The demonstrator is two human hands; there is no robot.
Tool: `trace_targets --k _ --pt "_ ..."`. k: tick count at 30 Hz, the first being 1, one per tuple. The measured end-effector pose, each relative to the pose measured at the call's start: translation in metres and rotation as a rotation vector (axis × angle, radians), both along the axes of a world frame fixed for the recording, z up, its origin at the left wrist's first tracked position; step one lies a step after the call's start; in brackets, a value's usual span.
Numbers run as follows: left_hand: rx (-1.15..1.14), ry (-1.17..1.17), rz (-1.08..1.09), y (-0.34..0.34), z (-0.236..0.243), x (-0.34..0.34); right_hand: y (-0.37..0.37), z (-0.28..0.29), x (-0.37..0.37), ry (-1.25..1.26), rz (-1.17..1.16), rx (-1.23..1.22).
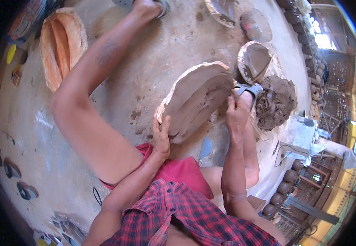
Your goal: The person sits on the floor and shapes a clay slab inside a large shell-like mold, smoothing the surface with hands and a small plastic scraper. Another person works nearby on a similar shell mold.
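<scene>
Red-and-navy checked shirt [161, 213] cloth, buttoned down the front, fills the bottom of the frame above smooth red shorts [184, 176]. At centre tilts an oval mould [160, 109], its pale rim rough and uneven, lined with damp grey-brown clay [198, 96] (smooth near the edge, ridged lower down). The left hand [161, 135] grips its lower-left rim; the right hand [237, 112] has bent fingers against its right edge, though I cannot tell whether they clasp it. Right of centre sits a lumpy clay mound [276, 102]. Marks on the far-right yellow strip [353, 151] are too small to read.
</scene>
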State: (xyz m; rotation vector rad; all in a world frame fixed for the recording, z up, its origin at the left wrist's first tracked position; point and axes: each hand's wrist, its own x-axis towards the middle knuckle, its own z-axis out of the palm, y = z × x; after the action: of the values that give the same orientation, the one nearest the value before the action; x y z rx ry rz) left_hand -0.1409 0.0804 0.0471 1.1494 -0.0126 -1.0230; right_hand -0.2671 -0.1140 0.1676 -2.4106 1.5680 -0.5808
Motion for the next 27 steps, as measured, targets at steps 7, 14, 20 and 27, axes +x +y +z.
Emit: trace_targets --k 7,14,20,27 --pt "0.129 0.044 -0.067 0.009 0.011 -0.025 -0.008 -0.004 0.023 0.337 -0.036 0.245" --pt "0.115 0.053 -0.149 0.013 0.011 -0.019 -0.082 -0.006 0.026 0.125 0.076 -0.247" --pt "0.09 0.035 -0.109 0.012 0.012 -0.022 -0.119 -0.005 0.004 -0.026 0.146 0.016" --pt "0.208 -0.181 -0.235 0.019 0.006 -0.014 -0.088 -0.018 -0.01 -0.027 0.024 0.089"
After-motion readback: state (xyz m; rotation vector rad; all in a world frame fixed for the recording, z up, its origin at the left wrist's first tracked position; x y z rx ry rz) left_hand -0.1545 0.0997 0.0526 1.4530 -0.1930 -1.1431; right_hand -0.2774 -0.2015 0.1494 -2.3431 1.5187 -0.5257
